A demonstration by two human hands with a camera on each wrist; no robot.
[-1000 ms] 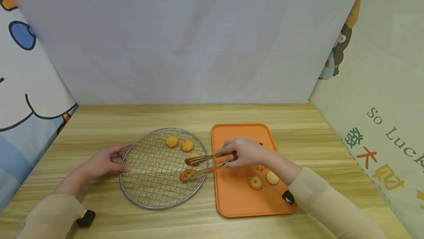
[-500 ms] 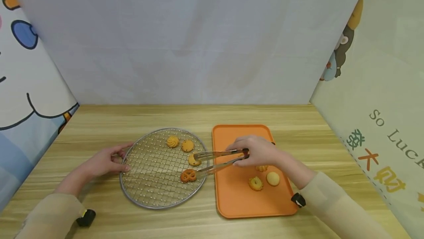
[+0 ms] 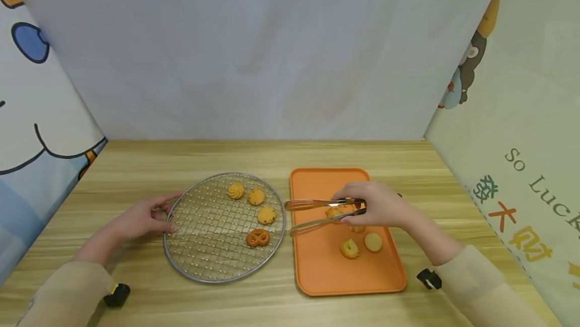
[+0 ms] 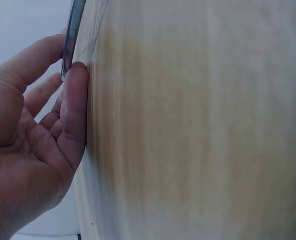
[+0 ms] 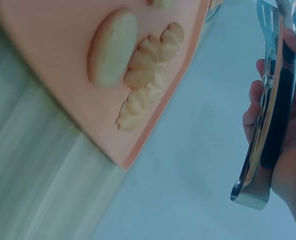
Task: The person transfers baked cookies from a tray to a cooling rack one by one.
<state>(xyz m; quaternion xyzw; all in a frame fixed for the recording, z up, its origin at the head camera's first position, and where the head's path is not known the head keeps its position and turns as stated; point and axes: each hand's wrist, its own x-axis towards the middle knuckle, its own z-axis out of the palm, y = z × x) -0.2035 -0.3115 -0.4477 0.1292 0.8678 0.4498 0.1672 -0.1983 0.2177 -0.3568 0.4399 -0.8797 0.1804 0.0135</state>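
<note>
At the left of the head view my left hand pinches the rim of a round wire rack; the left wrist view shows thumb and fingers at that metal rim. On the rack's right half lie a swirl cookie, two round speckled cookies and a pretzel. My right hand grips metal tongs over the orange tray. The tongs' arms stand apart, their tips over the tray's left edge, with nothing between them. Beneath and beside the tongs, several cookies lie on the tray.
A round plain cookie lies at the tray's right side. Rack and tray stand side by side on the wood-grain table, a narrow gap between them. A pale cloth hangs behind, with printed sheets at both sides.
My right hand has drawn the tongs rightward, away from the pretzel and off the rack to above the tray. The pretzel stays on the rack. My left hand keeps its place on the rim.
</note>
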